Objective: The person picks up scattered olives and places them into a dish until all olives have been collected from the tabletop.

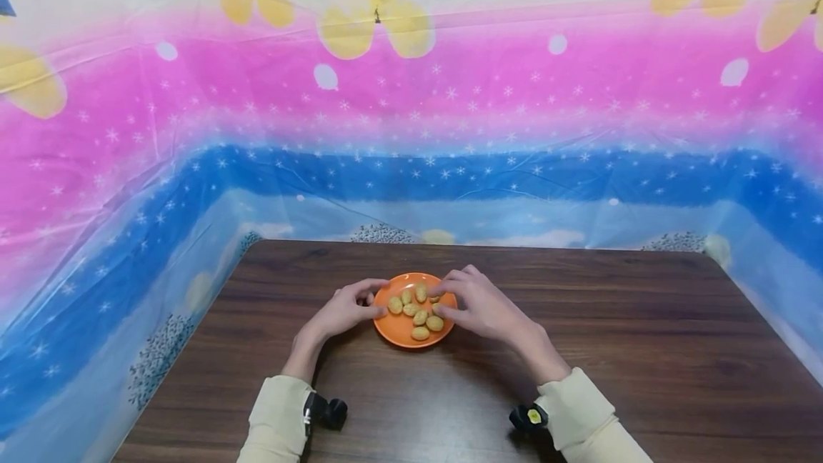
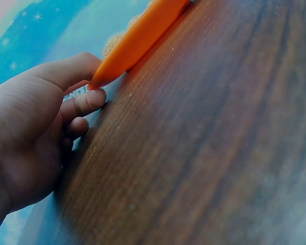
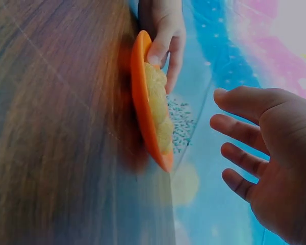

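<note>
A round orange plate [image 1: 393,329] sits on the dark wooden table, bearing several yellowish-tan oval pieces [image 1: 421,333] with a rough, wrinkled surface; their exact kind is unclear. At the plate's left edge, my left hand [image 1: 341,308] pinches the rim, thumb above and fingers below, as the left wrist view shows with the orange rim [image 2: 137,43] between them. Over the plate's right side hovers my right hand [image 1: 484,304]. In the right wrist view, this hand [image 3: 280,138] has spread, slightly bent fingers, apart from the plate and holding nothing. It hides part of the right rim in the head view.
The brown wood-grain table [image 1: 611,327] has rounded far corners. A printed pink and blue cloth [image 1: 411,106] hangs behind it and along both sides. Black wrist devices are strapped over both pale sleeves [image 1: 279,406], close to the tabletop.
</note>
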`<action>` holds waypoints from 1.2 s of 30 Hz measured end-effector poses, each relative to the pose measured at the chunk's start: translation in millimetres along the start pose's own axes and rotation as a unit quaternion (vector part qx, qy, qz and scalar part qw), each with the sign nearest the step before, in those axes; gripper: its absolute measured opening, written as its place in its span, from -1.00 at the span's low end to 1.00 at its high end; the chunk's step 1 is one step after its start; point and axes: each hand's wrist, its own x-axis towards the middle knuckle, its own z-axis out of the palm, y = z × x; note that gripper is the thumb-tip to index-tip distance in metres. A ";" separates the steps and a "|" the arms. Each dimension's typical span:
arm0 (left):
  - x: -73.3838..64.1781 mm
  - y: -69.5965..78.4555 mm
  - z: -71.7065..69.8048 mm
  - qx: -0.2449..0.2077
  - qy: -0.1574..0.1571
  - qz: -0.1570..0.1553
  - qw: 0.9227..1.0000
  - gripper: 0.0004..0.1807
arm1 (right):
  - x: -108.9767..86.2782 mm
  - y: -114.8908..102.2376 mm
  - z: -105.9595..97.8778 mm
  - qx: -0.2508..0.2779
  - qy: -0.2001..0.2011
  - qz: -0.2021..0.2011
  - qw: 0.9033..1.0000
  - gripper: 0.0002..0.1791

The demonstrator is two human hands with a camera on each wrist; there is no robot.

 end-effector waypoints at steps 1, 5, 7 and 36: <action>0.1 0.4 0.0 0.001 0.000 0.000 1.000 -0.40 | -2.0 0.7 -0.3 0.000 0.000 0.002 1.000 -0.70; 0.6 1.3 -0.2 0.003 0.000 0.000 1.000 -0.40 | -9.0 4.9 0.0 -0.005 0.001 0.013 1.000 -0.71; 0.9 1.4 -0.3 0.004 -0.001 0.001 1.000 -0.40 | -12.4 6.7 0.2 -0.011 0.004 0.018 1.000 -0.71; -1.1 3.4 2.4 -0.007 0.010 -0.006 1.000 -0.41 | -57.2 44.8 -17.3 -0.017 -0.008 0.096 0.995 -0.67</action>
